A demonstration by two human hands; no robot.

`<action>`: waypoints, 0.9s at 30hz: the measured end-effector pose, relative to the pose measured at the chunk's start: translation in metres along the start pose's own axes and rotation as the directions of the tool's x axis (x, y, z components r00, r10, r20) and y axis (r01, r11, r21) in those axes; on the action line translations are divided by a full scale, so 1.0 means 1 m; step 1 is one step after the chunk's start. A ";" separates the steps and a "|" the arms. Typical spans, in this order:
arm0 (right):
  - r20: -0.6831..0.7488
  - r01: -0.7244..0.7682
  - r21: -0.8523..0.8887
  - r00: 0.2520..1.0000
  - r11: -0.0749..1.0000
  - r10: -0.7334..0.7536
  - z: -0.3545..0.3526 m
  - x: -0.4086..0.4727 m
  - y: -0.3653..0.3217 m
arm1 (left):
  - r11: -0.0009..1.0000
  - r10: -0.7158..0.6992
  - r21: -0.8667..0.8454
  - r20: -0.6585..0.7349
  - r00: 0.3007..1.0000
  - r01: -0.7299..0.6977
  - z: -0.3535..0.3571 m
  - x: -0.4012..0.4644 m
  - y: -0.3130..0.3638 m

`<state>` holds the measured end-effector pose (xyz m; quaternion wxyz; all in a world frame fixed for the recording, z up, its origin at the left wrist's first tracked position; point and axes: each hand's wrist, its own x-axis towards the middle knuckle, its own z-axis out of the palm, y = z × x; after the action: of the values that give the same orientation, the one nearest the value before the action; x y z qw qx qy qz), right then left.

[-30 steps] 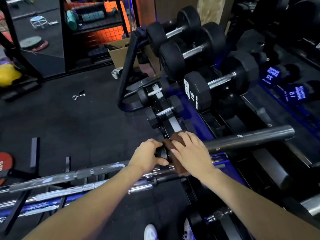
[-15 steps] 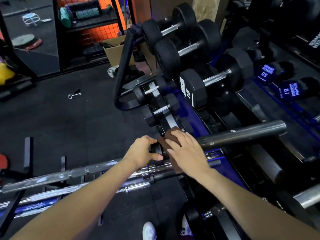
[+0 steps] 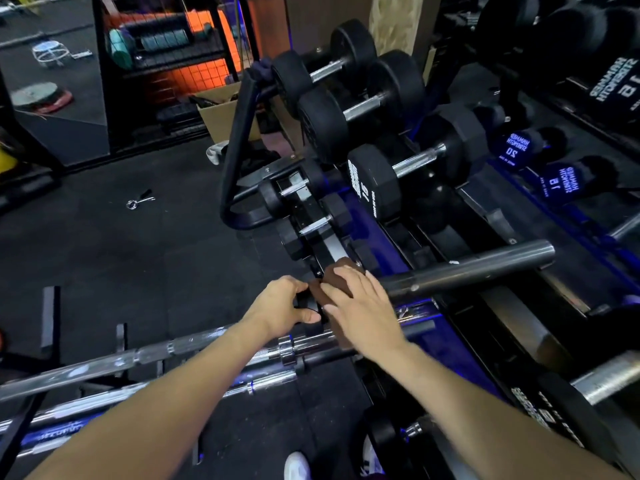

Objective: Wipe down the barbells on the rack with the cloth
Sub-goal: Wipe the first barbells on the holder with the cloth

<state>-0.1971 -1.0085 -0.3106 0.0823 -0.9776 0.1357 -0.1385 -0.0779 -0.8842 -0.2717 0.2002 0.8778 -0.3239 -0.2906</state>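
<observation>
Little has changed over the last second: both hands sit where they were, at the near left end of the dark barbell (image 3: 467, 268), and only the view has drifted slightly. The left hand (image 3: 285, 304) keeps its fingers curled round a small black part at the bar's end, thumb underneath. The right hand (image 3: 360, 311) lies flat, fingers nearly straight, pressing the brown cloth (image 3: 337, 271) onto the bar just beside the left hand. I judge the wipe is working in short strokes on this one spot, with the bar's long sleeve to the right not yet reached. That bar is dull grey steel, lying across the dumbbell rack (image 3: 388, 237) and running to the far right. More chrome barbells (image 3: 145, 355) lie lower at the near left.
</observation>
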 end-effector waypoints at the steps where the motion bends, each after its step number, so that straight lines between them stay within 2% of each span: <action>1: 0.025 0.029 -0.001 0.999 1.000 -0.029 -0.005 -0.003 0.013 | 1.000 -0.011 0.013 0.001 1.000 0.011 0.000 -0.001 -0.001; 3: 0.046 -0.027 -0.022 0.999 0.999 0.028 -0.014 -0.008 0.038 | 0.999 -0.028 0.020 0.004 1.000 0.028 -0.002 0.000 -0.002; 5: 0.066 -0.192 -0.015 0.979 0.981 0.193 -0.020 -0.010 0.055 | 0.999 -0.032 0.016 0.004 0.999 0.032 -0.002 0.000 0.000; 7: 0.051 -0.321 0.064 0.947 0.945 0.318 -0.016 -0.009 0.041 | 0.999 -0.030 0.018 0.000 1.000 0.030 -0.003 0.001 0.003; 8: 0.026 -0.326 0.081 0.945 0.942 0.325 -0.011 -0.007 0.025 | 0.999 -0.030 0.021 0.001 1.000 0.030 -0.003 0.001 0.004; 12: 0.021 -0.098 0.105 0.995 0.990 0.096 0.008 -0.007 -0.027 | 1.000 -0.010 0.016 0.033 0.999 0.010 -0.004 0.002 0.006; 16: 0.129 0.081 0.046 0.988 0.996 -0.086 -0.011 -0.008 0.025 | 0.999 -0.016 0.035 0.043 0.999 0.014 -0.007 0.002 0.004; 20: 0.156 -0.136 0.036 0.979 0.990 0.129 -0.029 -0.017 0.059 | 0.998 -0.032 0.052 0.038 0.999 0.030 -0.006 0.001 0.006; 23: 0.172 -0.310 0.024 0.938 0.950 0.302 -0.029 -0.015 0.034 | 0.998 -0.036 0.052 0.035 0.999 0.034 -0.006 0.001 0.009; 24: 0.151 -0.290 0.049 0.948 0.956 0.280 -0.023 -0.013 0.020 | 0.998 -0.035 0.056 0.038 0.999 0.033 -0.007 0.002 0.010; 27: 0.139 -0.108 0.072 0.985 0.992 0.097 -0.009 -0.006 -0.016 | 0.998 -0.024 0.060 0.065 0.998 0.020 -0.008 0.002 0.009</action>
<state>-0.2012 -0.9932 -0.3005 0.1371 -0.9724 0.1742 -0.0727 -0.0754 -0.8908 -0.2615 0.1602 0.8768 -0.3292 -0.3116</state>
